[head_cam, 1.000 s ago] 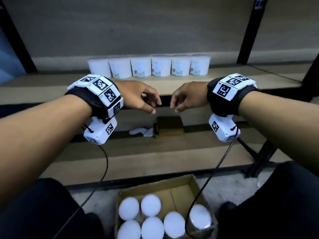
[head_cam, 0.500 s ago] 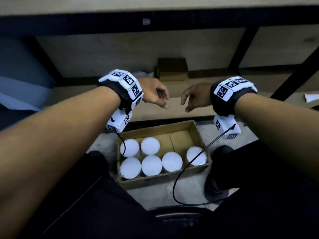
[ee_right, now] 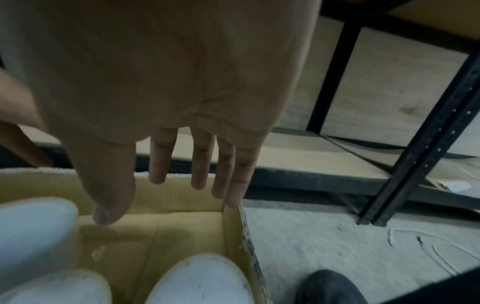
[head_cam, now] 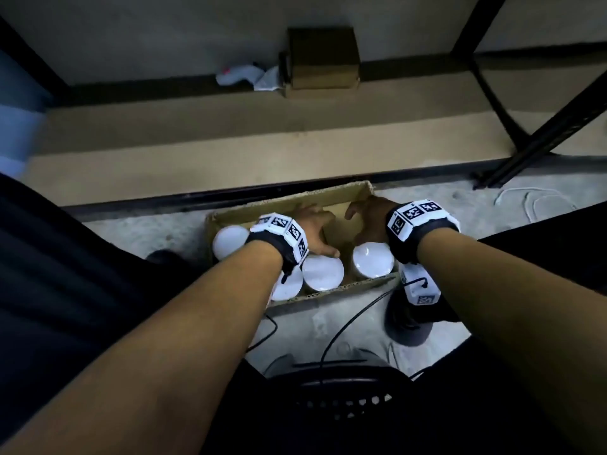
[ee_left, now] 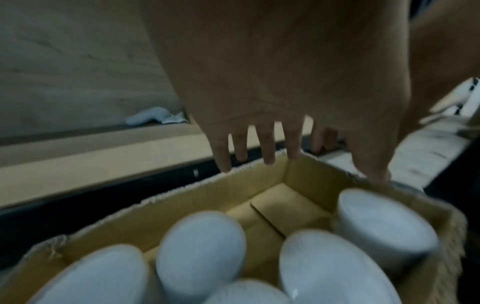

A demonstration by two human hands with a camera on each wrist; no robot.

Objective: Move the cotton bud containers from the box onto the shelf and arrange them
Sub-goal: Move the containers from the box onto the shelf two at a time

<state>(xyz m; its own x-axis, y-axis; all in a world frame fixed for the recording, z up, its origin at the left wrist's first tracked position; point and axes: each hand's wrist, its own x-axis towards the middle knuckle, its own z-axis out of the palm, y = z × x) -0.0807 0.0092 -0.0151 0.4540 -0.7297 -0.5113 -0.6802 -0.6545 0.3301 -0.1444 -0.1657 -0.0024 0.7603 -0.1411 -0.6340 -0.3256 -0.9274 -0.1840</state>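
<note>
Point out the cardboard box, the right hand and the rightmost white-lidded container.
cardboard box (head_cam: 289, 200): head view, far wall's rim.
right hand (head_cam: 371, 221): head view, back of hand.
rightmost white-lidded container (head_cam: 373, 260): head view, centre of lid.

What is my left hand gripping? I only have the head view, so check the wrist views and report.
Observer: Nothing. In the left wrist view the left hand hovers with straight, spread fingers above the box.
Operator: Count the containers. My wrist blocks them.
Observer: Five white-lidded containers show in that view.
Operator: Check the right hand.
Observer: The right wrist view shows the right hand with straight fingers, holding nothing.
</note>
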